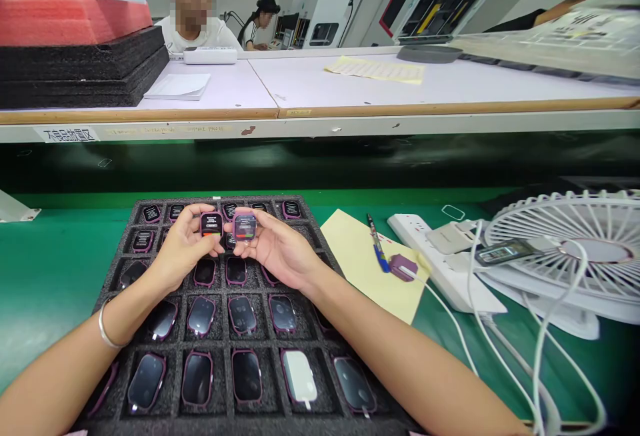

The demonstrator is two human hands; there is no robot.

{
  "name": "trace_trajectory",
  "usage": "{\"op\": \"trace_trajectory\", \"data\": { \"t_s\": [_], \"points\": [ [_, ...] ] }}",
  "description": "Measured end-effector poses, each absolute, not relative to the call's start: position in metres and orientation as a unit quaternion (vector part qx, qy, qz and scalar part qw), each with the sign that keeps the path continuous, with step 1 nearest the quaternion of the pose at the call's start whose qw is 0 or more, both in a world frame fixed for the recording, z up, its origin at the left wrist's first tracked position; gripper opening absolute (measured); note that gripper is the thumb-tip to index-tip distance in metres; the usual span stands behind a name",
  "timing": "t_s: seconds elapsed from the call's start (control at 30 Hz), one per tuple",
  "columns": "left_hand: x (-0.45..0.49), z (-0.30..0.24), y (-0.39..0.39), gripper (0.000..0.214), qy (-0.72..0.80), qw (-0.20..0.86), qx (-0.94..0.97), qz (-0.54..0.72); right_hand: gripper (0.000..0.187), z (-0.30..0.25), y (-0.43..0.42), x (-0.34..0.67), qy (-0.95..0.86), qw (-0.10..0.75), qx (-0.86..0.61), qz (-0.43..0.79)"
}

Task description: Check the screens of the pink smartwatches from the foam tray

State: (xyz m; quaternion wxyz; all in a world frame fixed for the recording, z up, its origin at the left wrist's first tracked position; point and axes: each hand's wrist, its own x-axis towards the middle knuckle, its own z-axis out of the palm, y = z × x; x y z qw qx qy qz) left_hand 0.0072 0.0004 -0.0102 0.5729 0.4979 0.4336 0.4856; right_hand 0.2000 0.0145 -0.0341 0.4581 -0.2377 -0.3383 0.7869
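My left hand [183, 249] grips a strapless smartwatch [211, 224] with a purple frame, its lit screen showing small white text above a coloured band. Close beside it, a second smartwatch [245, 225] is held in my right hand [285, 249], its screen also lit and looking paler. Both are raised over a black foam tray [221, 369] divided into compartments. Purple-framed watches lie face up in its rows; several at the back have lit text, while nearer ones such as this dark watch [247, 376] look unlit. One front watch [300, 376] has a whitish face. My forearms hide some compartments.
Right of the tray lie yellow paper [350, 249], a pen [378, 243] and a purple block on a white cable [403, 267]. Beyond them are a power strip [450, 276] and a white fan [595, 249]. A raised shelf [310, 89] crosses behind, bearing stacked foam [75, 56].
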Motion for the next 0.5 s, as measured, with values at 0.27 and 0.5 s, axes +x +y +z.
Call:
{"op": "trace_trajectory", "data": {
  "t_s": [0.27,0.5],
  "points": [
    [0.006,-0.003,-0.002,0.039,0.411,0.637,0.421,0.498,0.027,-0.033,0.015,0.201,-0.334,0.462,-0.251,0.782],
    [0.005,0.027,-0.018,0.020,0.384,0.561,0.412,0.608,0.034,-0.006,0.006,0.209,-0.398,0.497,-0.237,0.733]
  ]
}}
